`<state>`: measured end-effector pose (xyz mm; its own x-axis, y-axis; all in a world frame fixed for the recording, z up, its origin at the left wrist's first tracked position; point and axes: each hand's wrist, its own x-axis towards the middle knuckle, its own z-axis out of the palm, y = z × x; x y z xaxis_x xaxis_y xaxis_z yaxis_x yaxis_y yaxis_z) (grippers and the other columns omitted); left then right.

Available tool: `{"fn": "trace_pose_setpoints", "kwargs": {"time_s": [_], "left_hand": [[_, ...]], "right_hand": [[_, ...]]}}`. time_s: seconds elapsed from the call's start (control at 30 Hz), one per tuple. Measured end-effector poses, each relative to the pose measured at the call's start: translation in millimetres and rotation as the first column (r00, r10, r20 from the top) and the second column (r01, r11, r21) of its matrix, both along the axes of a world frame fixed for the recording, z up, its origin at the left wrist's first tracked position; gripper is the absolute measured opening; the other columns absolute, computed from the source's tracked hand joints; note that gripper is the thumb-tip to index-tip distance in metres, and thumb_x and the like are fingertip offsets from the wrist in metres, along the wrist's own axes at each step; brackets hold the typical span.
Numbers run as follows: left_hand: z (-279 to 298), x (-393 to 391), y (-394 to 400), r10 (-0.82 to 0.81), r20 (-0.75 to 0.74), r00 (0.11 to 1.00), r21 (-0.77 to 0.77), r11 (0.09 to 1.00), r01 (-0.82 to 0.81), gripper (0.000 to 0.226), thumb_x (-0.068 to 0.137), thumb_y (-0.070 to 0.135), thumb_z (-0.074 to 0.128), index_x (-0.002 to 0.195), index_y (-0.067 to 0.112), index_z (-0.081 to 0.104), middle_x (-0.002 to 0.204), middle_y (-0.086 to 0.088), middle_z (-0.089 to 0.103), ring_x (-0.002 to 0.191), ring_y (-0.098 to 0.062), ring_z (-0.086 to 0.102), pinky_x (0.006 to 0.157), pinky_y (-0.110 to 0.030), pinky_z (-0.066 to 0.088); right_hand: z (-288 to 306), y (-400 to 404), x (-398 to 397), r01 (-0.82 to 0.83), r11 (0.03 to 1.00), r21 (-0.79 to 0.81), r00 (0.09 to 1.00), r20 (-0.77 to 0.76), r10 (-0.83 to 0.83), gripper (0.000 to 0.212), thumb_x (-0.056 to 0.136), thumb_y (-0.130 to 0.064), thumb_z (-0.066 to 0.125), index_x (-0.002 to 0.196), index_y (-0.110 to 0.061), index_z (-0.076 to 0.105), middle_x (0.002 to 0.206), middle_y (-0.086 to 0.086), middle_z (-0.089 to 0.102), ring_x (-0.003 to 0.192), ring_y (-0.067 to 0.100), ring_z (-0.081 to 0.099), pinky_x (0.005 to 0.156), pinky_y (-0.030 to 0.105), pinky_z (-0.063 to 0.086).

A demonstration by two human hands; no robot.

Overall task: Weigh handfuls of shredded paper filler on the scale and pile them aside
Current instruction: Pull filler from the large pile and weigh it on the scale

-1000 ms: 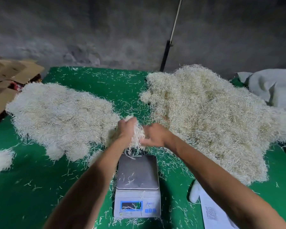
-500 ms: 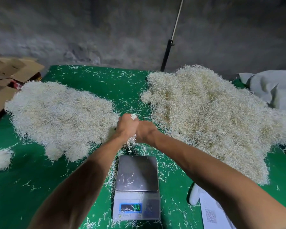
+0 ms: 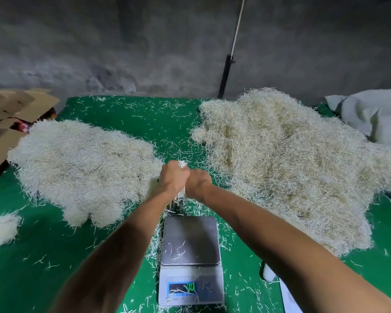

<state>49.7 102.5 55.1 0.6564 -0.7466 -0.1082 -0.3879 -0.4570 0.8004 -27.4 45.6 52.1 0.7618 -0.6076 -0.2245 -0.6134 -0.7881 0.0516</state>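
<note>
You see dim light on the grey wall (image 3: 99,53), brighter light on the green bench (image 3: 43,256), forearms in shadow, wide-angle bending at the edges, soft blurred corners.

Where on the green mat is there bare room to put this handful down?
Best patch: the near-left mat, bordered by the left pile, the small clump and the scale. A strip between the left pile and the right pile is free apart from stray shreds. The right side is crowded by the right pile and the paper sheet.
</note>
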Motion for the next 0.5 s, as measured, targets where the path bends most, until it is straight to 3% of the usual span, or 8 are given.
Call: {"fn": "trace_pose_setpoints", "kwargs": {"time_s": [0.07, 0.13, 0.17, 0.2, 0.27, 0.33, 0.4, 0.5], "left_hand": [[9, 1, 1, -0.042, -0.02, 0.999, -0.035, 0.999, 0.041, 0.023, 0.1, 0.019, 0.058, 0.115, 0.001, 0.06, 0.071, 0.002, 0.053, 0.055, -0.016, 0.055, 0.047, -0.025, 0.043], [7, 7, 9, -0.042, -0.172, 0.984, -0.065, 0.997, 0.031, 0.04, 0.1, 0.026, 0.057, 0.133, 0.003, 0.051, 0.079, 0.004, 0.05, 0.06, -0.009, 0.049, 0.048, -0.021, 0.044], [1, 13, 15, -0.009, -0.259, 0.966, -0.062, 0.998, -0.007, 0.048, 0.099, 0.035, 0.058, 0.137, 0.008, 0.047, 0.088, 0.002, 0.053, 0.07, -0.009, 0.052, 0.058, -0.023, 0.051], [-5, 21, 23, 0.047, -0.339, 0.94, -0.038, 0.997, -0.064, 0.059, 0.094, 0.046, 0.059, 0.14, 0.013, 0.044, 0.106, -0.004, 0.058, 0.09, -0.015, 0.058, 0.081, -0.032, 0.055], [-18, 35, 39, 0.111, -0.44, 0.891, 0.027, 0.993, -0.111, 0.086, 0.079, 0.062, 0.067, 0.148, 0.02, 0.037, 0.152, -0.009, 0.041, 0.137, -0.031, 0.041, 0.115, -0.058, 0.032], [-30, 35, 52, 0.024, -0.479, 0.877, 0.066, 0.998, 0.008, 0.118, 0.065, 0.077, 0.075, 0.157, 0.03, 0.019, 0.166, -0.001, 0.018, 0.152, -0.03, 0.019, 0.12, -0.064, 0.018], [-36, 20, 58, -0.117, -0.423, 0.898, 0.12, 0.976, 0.184, 0.142, 0.05, 0.083, 0.08, 0.159, 0.034, 0.005, 0.168, 0.0, 0.007, 0.154, -0.029, 0.012, 0.122, -0.062, 0.017], [-50, 1, 51, -0.242, -0.219, 0.945, 0.278, 0.913, 0.298, 0.144, 0.053, 0.07, 0.088, 0.156, 0.036, -0.006, 0.168, -0.011, 0.001, 0.154, -0.035, 0.01, 0.121, -0.064, 0.017]], "right_hand": [[2, -9, -9, -0.07, 0.997, 0.03, 0.99, 0.123, 0.066, 0.025, 0.094, -0.004, 0.058, 0.119, -0.005, 0.055, 0.083, 0.003, 0.059, 0.073, 0.016, 0.064, 0.063, 0.026, 0.058], [-4, -14, -27, -0.083, 0.968, 0.235, 0.971, 0.238, 0.026, 0.021, 0.087, 0.001, 0.062, 0.107, -0.006, 0.061, 0.077, 0.005, 0.062, 0.067, 0.017, 0.067, 0.059, 0.029, 0.06], [-7, -17, -38, -0.066, 0.908, 0.413, 0.94, 0.331, -0.082, 0.024, 0.085, -0.001, 0.067, 0.107, -0.01, 0.062, 0.077, 0.007, 0.065, 0.063, 0.016, 0.066, 0.056, 0.032, 0.06], [-10, -19, -51, -0.065, 0.789, 0.611, 0.874, 0.416, -0.251, 0.027, 0.086, -0.007, 0.073, 0.109, -0.016, 0.062, 0.079, 0.011, 0.068, 0.062, 0.017, 0.066, 0.056, 0.035, 0.06], [-9, -22, -75, -0.187, 0.459, 0.869, 0.596, 0.472, -0.65, 0.03, 0.09, -0.02, 0.076, 0.117, -0.018, 0.063, 0.086, 0.02, 0.07, 0.068, 0.024, 0.064, 0.056, 0.032, 0.054], [-7, -25, -89, -0.376, 0.149, 0.914, 0.234, 0.25, -0.94, 0.035, 0.099, -0.019, 0.064, 0.131, -0.005, 0.06, 0.072, 0.014, 0.059, 0.06, 0.018, 0.054, 0.05, 0.023, 0.046], [-6, -26, -93, -0.454, 0.044, 0.89, 0.037, 0.068, -0.997, 0.03, 0.107, -0.018, 0.049, 0.131, -0.005, 0.06, 0.069, 0.0, 0.049, 0.057, 0.009, 0.044, 0.046, 0.018, 0.046], [-7, -18, -85, -0.446, 0.065, 0.893, -0.04, 0.052, -0.998, 0.022, 0.108, -0.018, 0.049, 0.118, -0.007, 0.066, 0.072, 0.001, 0.054, 0.06, 0.009, 0.049, 0.073, 0.03, 0.057]]}}
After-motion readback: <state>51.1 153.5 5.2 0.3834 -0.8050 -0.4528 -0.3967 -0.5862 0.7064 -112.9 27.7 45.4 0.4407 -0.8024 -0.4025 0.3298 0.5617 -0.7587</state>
